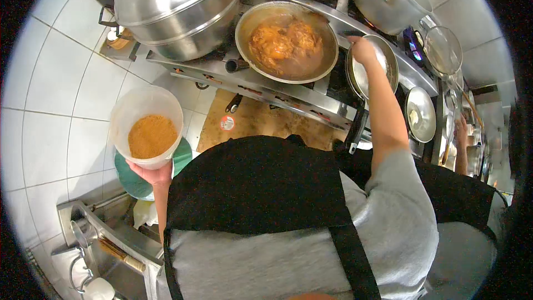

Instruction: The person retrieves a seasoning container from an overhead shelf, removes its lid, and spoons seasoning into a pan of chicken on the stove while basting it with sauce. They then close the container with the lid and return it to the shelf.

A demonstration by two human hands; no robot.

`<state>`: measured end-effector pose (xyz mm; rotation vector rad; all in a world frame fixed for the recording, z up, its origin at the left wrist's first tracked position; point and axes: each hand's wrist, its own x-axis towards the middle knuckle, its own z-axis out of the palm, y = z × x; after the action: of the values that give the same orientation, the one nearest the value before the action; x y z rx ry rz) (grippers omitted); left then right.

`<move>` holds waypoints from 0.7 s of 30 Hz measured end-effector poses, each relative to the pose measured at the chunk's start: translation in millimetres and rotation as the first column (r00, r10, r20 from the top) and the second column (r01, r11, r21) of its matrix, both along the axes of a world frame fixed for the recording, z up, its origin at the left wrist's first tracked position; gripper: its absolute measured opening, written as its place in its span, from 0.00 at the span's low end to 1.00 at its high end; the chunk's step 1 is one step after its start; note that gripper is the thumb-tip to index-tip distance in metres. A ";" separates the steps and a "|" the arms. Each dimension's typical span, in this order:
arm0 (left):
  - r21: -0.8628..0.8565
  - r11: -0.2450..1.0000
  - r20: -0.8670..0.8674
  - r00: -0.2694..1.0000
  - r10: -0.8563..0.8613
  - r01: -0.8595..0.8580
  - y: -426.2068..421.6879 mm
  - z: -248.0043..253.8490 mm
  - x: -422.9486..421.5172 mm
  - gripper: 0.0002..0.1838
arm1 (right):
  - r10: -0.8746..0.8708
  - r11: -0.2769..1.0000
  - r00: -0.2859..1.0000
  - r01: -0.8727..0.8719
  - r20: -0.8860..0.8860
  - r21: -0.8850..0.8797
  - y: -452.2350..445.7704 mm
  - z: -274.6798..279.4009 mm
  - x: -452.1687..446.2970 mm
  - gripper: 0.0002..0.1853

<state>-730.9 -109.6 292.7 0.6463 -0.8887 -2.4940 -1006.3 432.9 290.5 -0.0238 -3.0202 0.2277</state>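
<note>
A powder-filled plastic tub [123, 112] is gripped low by the left hand [152, 173]; whether anything is held by the curled right hand [363, 50] cannot be told.

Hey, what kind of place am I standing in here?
Most likely a commercial kitchen, perhaps a restaurant's. A pan of food in sauce sits on a long metal range beside big stockpots, burner flames show blue at the right, and a metal sink stands at the lower left.
</note>
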 end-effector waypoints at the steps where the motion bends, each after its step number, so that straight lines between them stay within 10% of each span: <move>1: 0.026 1.000 -0.013 1.000 -0.007 0.007 -0.2 -5.2 -1.2 0.38 | -0.037 0.999 0.997 0.035 -0.071 -0.038 -2.1 17.3 12.3 0.18; 4: 0.121 0.990 -0.044 0.997 -0.067 0.072 -7.2 -23.1 -7.4 0.38 | -0.074 0.959 0.988 0.034 -0.133 -0.280 -8.4 60.5 53.5 0.19; 8: 0.156 0.974 -0.091 0.984 -0.151 0.164 -7.4 -46.0 -19.9 0.39 | 0.064 0.988 0.962 -0.099 -0.266 -0.119 -16.5 12.1 90.8 0.20; 10: 0.179 0.963 -0.090 0.978 -0.189 0.202 -2.3 -48.6 -25.7 0.40 | 0.011 0.998 0.999 -0.008 -0.052 0.060 -32.5 12.9 116.8 0.20; 13: 0.156 0.956 -0.118 0.966 -0.231 0.247 1.5 -40.0 -30.5 0.40 | 0.061 0.951 0.997 -0.074 -0.052 -0.301 -10.7 -29.4 128.3 0.18; 15: 0.026 0.975 -0.176 0.961 -0.213 0.220 14.0 -18.9 -31.0 0.39 | -0.158 0.506 0.923 0.381 0.351 -0.774 -33.8 11.1 146.9 0.18; 17: 0.129 0.955 -0.369 0.907 -0.204 0.268 10.2 -12.9 -39.5 0.36 | -0.063 0.318 0.939 0.340 0.339 -0.885 -29.7 11.9 154.9 0.20; 21: 0.091 0.934 -0.528 0.812 -0.249 0.346 2.9 10.8 -44.9 0.36 | -0.103 0.347 0.943 0.332 0.317 -0.877 -42.7 10.1 163.3 0.18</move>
<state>-775.8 -106.7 303.5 -0.1381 -0.5912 -2.8409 -843.0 390.2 300.6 -0.5796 -2.5133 1.9680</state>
